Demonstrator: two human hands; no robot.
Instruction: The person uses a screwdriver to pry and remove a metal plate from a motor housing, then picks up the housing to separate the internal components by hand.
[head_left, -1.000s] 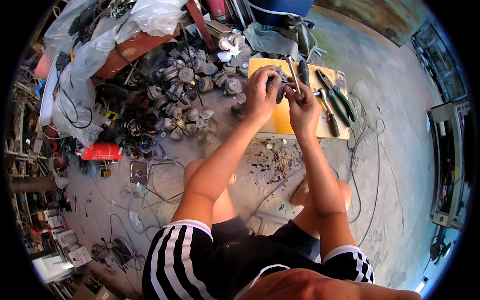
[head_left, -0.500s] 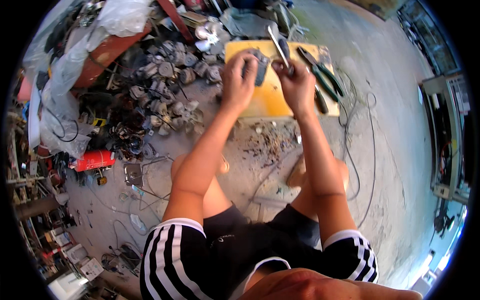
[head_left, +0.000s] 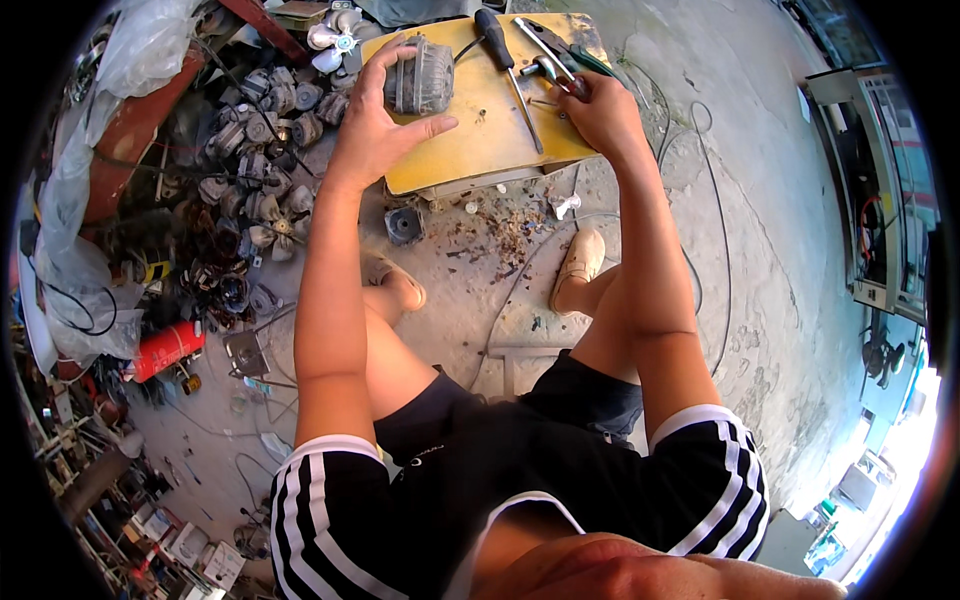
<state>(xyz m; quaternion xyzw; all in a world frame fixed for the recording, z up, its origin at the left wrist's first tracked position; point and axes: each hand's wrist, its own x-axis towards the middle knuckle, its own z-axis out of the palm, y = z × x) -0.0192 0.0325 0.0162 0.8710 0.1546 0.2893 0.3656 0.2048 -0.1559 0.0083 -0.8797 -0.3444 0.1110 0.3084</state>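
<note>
A small grey electric motor [head_left: 418,78] sits on a low yellow work board [head_left: 470,150] in front of me. My left hand [head_left: 378,122] cups it from the left, thumb and fingers around its body. My right hand [head_left: 598,108] rests on the board's right side, fingers closed on a small metal tool [head_left: 545,70] among pliers. A black-handled screwdriver [head_left: 508,68] lies on the board between my hands.
A heap of old small motors and fan parts [head_left: 255,150] lies to the left, with a red canister [head_left: 165,350] nearer me. Metal scraps and a square part [head_left: 405,225] litter the concrete before the board. Cables [head_left: 700,200] trail right. My sandalled feet [head_left: 580,262] flank the scraps.
My hands have parted. The left hand has set the motor down on the board and still holds it. The right hand has moved to the tools at the board's right side.
</note>
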